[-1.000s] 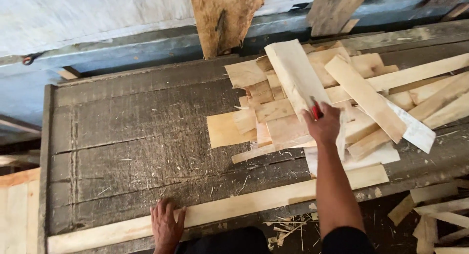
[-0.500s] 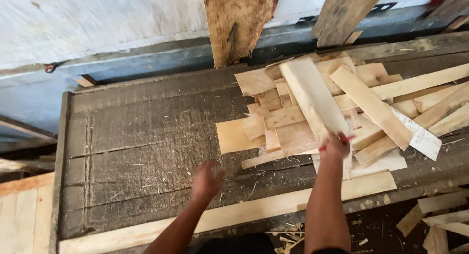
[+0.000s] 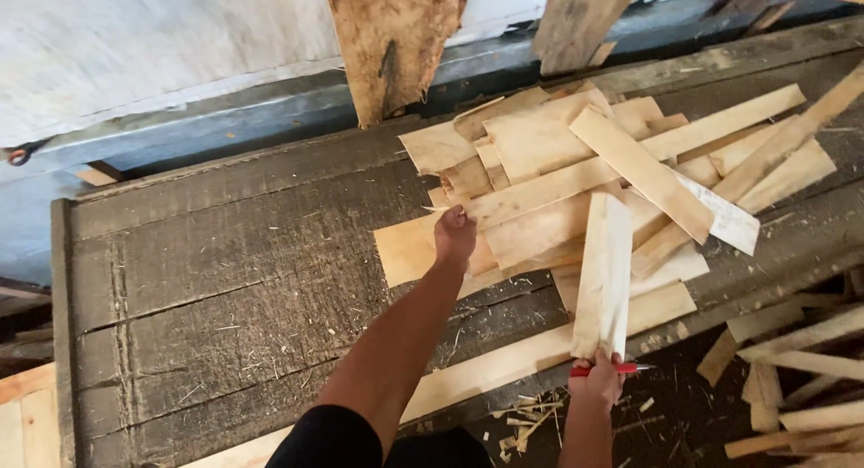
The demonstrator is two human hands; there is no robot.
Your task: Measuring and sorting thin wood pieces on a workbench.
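Now the right hand (image 3: 597, 381) grips the near end of a pale wooden slat (image 3: 605, 270) together with one red pencil (image 3: 612, 369), at the near edge of the dark worktop (image 3: 225, 279). Farther in, the left hand (image 3: 454, 234) is closed on a piece in the pile of offcuts (image 3: 576, 171), too many to count. Bare room lies left.
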